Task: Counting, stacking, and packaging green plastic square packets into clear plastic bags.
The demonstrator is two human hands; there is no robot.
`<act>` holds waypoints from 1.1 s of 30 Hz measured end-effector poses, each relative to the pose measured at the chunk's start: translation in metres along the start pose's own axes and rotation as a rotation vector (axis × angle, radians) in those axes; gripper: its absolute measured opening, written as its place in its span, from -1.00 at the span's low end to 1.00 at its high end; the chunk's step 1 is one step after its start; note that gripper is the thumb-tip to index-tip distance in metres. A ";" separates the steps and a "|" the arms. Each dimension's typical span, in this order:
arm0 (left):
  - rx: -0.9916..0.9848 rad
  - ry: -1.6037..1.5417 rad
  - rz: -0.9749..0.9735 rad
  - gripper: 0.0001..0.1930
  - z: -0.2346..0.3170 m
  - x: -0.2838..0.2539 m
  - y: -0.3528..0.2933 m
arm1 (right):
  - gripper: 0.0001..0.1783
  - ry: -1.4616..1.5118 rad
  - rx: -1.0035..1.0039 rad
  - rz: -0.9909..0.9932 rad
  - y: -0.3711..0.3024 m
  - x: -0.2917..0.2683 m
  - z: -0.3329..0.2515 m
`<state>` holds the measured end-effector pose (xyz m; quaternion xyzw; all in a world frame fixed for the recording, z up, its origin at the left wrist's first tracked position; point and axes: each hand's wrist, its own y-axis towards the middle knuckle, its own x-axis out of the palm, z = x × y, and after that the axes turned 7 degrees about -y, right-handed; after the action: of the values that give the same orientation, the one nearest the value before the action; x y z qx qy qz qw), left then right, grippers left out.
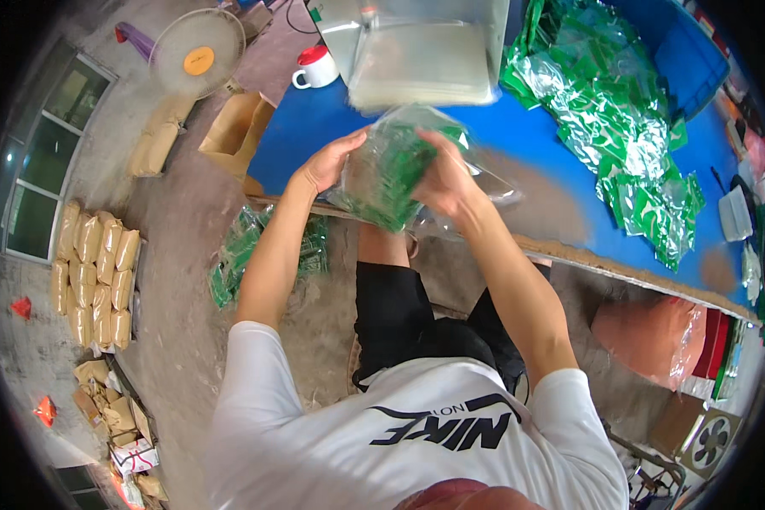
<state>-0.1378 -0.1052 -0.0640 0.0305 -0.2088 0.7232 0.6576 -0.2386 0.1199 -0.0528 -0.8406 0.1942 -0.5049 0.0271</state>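
Over the near edge of the blue table I hold a clear plastic bag (pixel 386 174) with green contents, blurred by motion. My left hand (pixel 330 161) grips its left side, the fingers partly behind the plastic. My right hand (pixel 446 177) clasps the bag from the right, its fingertips over the green part. Just beyond the hands lies a stack of flat clear bags (pixel 421 64) in a metal holder (pixel 336 38). A large heap of green shiny packets (pixel 603 110) spreads across the table to the right.
The blue table (pixel 285 140) has a worn brown edge. A white mug (pixel 317 70) with a red top stands at its left, near an open cardboard box (pixel 236 132). More green packets (pixel 234 255) lie on the floor below. A blue crate (pixel 697 64) sits far right.
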 end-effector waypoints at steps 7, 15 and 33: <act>0.152 0.168 0.074 -0.37 -0.004 0.017 -0.014 | -0.48 0.167 -0.107 0.051 0.001 0.019 0.020; 0.141 -0.018 -0.072 -0.26 -0.009 -0.004 -0.022 | -0.32 -1.020 0.175 0.358 -0.076 -0.012 -0.032; 0.094 0.137 -0.019 -0.07 -0.005 0.032 0.043 | -0.59 -0.890 -0.304 0.610 -0.037 -0.060 -0.026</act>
<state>-0.1825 -0.0753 -0.0693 0.0137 -0.1285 0.7265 0.6749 -0.2748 0.1788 -0.0817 -0.8727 0.4691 -0.0370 0.1299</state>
